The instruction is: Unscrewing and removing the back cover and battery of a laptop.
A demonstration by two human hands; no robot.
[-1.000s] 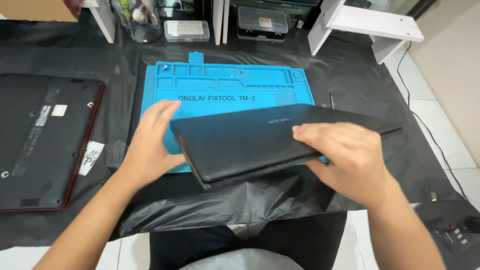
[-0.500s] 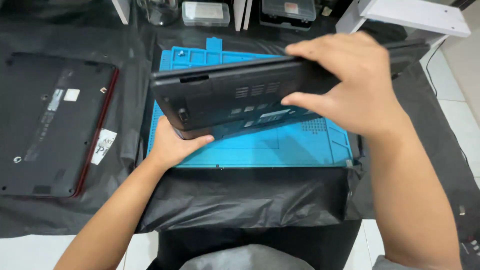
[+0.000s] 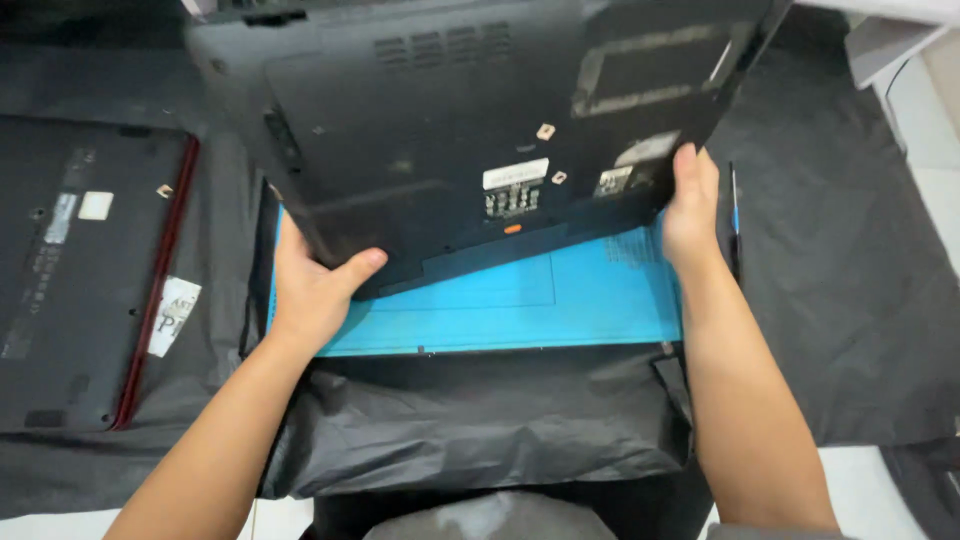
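I hold a black laptop [image 3: 470,130] tilted up over the blue repair mat [image 3: 520,300], its underside facing me with vents, stickers and screw holes showing. My left hand [image 3: 315,285] grips its lower left corner, thumb on the bottom panel. My right hand [image 3: 690,205] clasps the right edge near the lower corner. The laptop hides the far half of the mat.
A second laptop [image 3: 80,270] with a red rim lies bottom-up at the left on the black cloth [image 3: 830,300] that covers the table. A thin screwdriver [image 3: 735,225] lies just right of the mat. White furniture [image 3: 890,40] stands at the back right.
The laptop has been turned over and lifted closer to the camera, so its underside now faces me. My hands have shifted to its lower left corner and right edge.
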